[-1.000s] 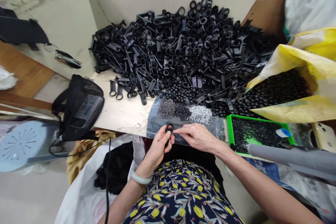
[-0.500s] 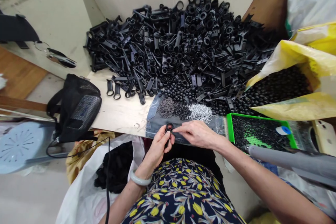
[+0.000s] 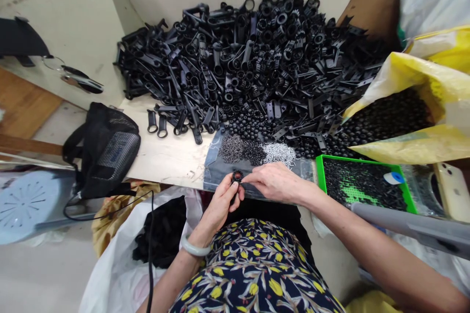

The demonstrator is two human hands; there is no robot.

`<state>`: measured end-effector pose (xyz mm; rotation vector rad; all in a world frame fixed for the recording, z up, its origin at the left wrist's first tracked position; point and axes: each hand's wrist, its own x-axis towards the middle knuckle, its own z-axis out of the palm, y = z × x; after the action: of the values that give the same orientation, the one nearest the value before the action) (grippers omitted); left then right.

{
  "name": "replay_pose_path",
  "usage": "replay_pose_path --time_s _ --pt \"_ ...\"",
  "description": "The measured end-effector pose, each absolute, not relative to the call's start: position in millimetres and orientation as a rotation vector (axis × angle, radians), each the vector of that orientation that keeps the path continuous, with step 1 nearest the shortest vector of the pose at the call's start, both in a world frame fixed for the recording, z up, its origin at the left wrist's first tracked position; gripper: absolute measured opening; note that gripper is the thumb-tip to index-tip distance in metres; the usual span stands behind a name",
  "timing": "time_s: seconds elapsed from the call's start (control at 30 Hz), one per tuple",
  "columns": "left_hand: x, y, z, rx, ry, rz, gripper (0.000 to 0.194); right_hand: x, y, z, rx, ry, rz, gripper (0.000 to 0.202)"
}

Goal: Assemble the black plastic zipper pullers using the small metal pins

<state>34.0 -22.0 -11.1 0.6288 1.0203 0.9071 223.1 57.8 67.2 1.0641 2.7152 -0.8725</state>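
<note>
My left hand (image 3: 224, 195) is closed around a black plastic part with a round ring end (image 3: 238, 175), held just off the table's front edge. The fingertips of my right hand (image 3: 273, 181) are pinched together at the ring's right side; whatever they hold is too small to make out. Beyond my hands, on a dark cloth (image 3: 220, 174), lie a pile of small brownish-grey pieces (image 3: 232, 149), some small black pieces (image 3: 254, 153) and a pile of silvery pins (image 3: 279, 154).
A big heap of black plastic parts (image 3: 220, 58) fills the table's back. To the right are a yellow bag (image 3: 404, 149) of black beads, a green tray (image 3: 320, 176) and a phone (image 3: 453, 190). A black mesh bag (image 3: 106, 151) lies left; a white sack (image 3: 110, 264) stands below.
The camera view has shifted slightly. Both hands stay at the black ring part, with my right hand's fingers slightly more bent over it.
</note>
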Motion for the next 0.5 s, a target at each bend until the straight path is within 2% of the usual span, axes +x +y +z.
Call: replay_pose_path --time_s 0.5 --pt "34 -21 -10 0.541 1.014 0.906 0.048 228 62 55 1.053 2.735 -1.044 0.036"
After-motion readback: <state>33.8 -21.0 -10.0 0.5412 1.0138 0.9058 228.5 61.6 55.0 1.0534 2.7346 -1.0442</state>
